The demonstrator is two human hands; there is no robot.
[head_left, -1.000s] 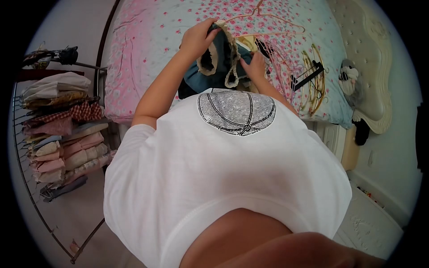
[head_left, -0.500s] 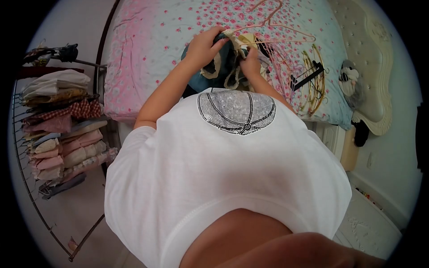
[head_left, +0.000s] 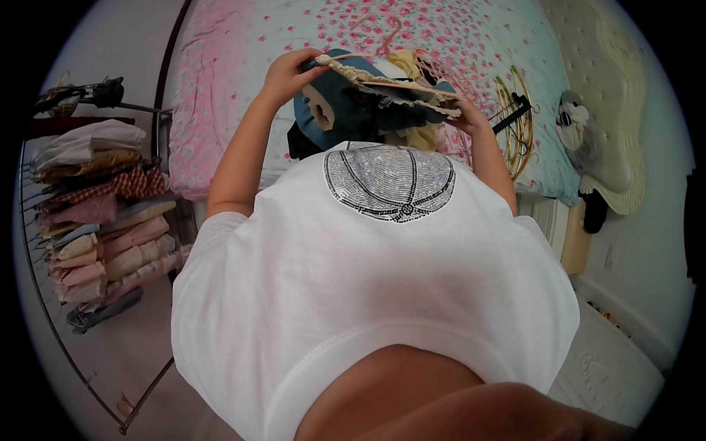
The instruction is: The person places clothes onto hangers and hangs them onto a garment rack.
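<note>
A dark teal garment [head_left: 346,110] with cream lace edging is stretched between my hands above the bed. My left hand [head_left: 289,73] pinches its upper left corner. At the other end of the lace edge, my right hand [head_left: 469,116] is closed on the garment. A pink hanger [head_left: 388,37] lies at the garment's opening, its hook pointing away from me and its lower part partly hidden by the cloth. Yellow cloth [head_left: 404,62] shows just behind the garment, and more yellow fabric lies beneath it.
Gold hangers [head_left: 523,132] and a black hanger [head_left: 513,115] lie on the flowered bed [head_left: 243,44] to the right. A grey and white soft object [head_left: 576,121] rests by the headboard [head_left: 614,95]. Folded clothes hang on a rack [head_left: 43,309] at the left.
My hands have moved apart, spreading the garment's lace edge sideways. The pink hanger has moved left and down into the garment's opening, and its frame is now partly covered.
</note>
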